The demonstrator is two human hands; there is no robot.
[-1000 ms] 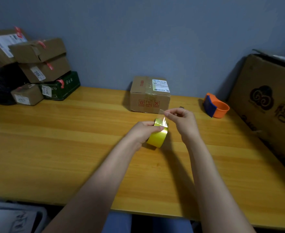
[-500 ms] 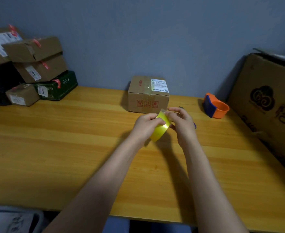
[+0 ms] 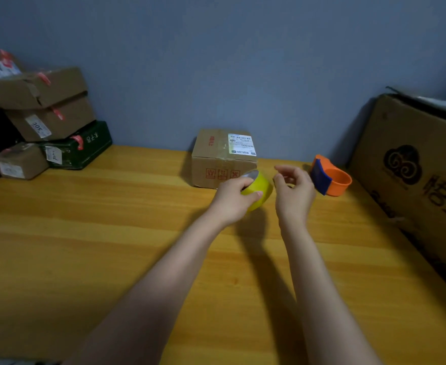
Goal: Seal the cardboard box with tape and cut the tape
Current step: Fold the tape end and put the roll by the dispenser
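Observation:
A small cardboard box (image 3: 216, 164) with a white shipping label stands on the wooden table (image 3: 84, 246) against the blue wall. Just in front of it, my left hand (image 3: 233, 200) grips a yellow tape roll (image 3: 261, 189), lifted a little off the table and tilted so its core faces up and left. My right hand (image 3: 294, 189) hovers a short gap to the right of the roll, fingers loosely curled and apart. I see no tape strip between the fingers.
An orange and blue tape cutter (image 3: 332, 179) lies on the table right of my right hand. A large printed carton (image 3: 414, 167) leans along the right edge. Several parcels (image 3: 45, 119) are stacked at the back left.
Both hands have moved forward and right toward the small box. The right hand, which was pinching the tape end at the roll, has come off it and opened.

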